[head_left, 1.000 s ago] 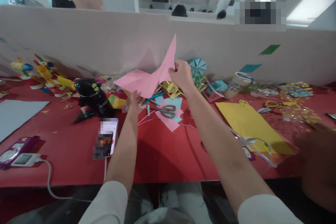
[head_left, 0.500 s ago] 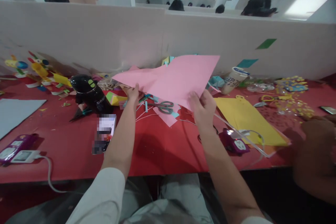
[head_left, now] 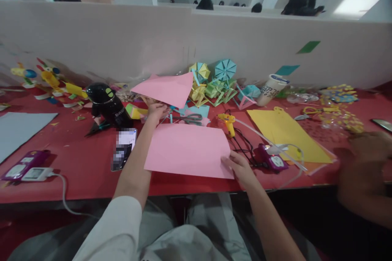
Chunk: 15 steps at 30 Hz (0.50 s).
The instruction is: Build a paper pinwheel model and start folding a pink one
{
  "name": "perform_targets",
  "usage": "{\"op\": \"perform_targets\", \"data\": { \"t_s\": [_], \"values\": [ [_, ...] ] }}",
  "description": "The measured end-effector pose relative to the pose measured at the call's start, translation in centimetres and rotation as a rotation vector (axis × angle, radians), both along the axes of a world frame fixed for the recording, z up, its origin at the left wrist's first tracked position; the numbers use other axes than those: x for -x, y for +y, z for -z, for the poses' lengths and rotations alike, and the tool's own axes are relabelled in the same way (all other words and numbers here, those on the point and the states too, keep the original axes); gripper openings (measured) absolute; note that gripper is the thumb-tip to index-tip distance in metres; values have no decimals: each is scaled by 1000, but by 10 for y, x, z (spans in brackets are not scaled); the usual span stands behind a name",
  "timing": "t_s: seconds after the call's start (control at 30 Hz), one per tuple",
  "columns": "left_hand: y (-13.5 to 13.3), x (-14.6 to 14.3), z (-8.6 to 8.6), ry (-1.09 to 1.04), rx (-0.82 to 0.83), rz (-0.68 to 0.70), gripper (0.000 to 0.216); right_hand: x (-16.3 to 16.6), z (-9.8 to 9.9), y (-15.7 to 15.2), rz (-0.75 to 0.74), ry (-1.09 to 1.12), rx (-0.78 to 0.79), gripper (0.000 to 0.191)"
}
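Observation:
My right hand (head_left: 240, 167) pinches the right edge of a pink paper sheet (head_left: 188, 151), which spreads low over the red table in front of me. Farther back, my left hand (head_left: 157, 111) is closed on a second pink piece of paper (head_left: 170, 89), curved and raised above the clutter. Scissors (head_left: 192, 119) lie between the two papers, among blue and pink scraps. A yellow glue gun (head_left: 227, 123) rests to the right of the near sheet, its black cord running to a purple power socket (head_left: 272, 158).
Folded paper umbrellas (head_left: 226, 69) and a white cup (head_left: 272, 90) stand by the partition. Yellow sheets (head_left: 288, 134) lie at right, near another person's arm (head_left: 367, 171). A black bottle (head_left: 107, 106) and a phone (head_left: 124, 149) are left of my left arm.
The pink paper has parted into two pieces. My right hand has brought one down towards me, while the left keeps the other at the back. The glue gun and paper umbrellas now show.

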State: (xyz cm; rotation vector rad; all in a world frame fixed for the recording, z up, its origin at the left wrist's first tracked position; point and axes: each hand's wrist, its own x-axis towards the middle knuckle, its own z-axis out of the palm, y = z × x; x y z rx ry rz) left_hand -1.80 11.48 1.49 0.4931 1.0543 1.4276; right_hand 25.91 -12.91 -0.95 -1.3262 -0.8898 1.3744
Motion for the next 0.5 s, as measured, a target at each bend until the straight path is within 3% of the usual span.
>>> {"op": "perform_targets", "data": {
  "t_s": [0.17, 0.3, 0.4, 0.5],
  "values": [
    [-28, 11, 11, 455, 4, 143, 8, -16, -2, 17, -22, -248, -16, 19],
    [-55, 12, 15, 553, -138, 280, 7, -20, -16, 40, -191, -434, -69, 29],
    [-70, 6, 18, 592, -198, 355, 11, -23, -23, 59, -303, -842, -93, 21],
    [-77, 3, 22, 636, -207, 340, 18, -26, -25, 72, -320, -1188, -153, 14]
  ]
}}
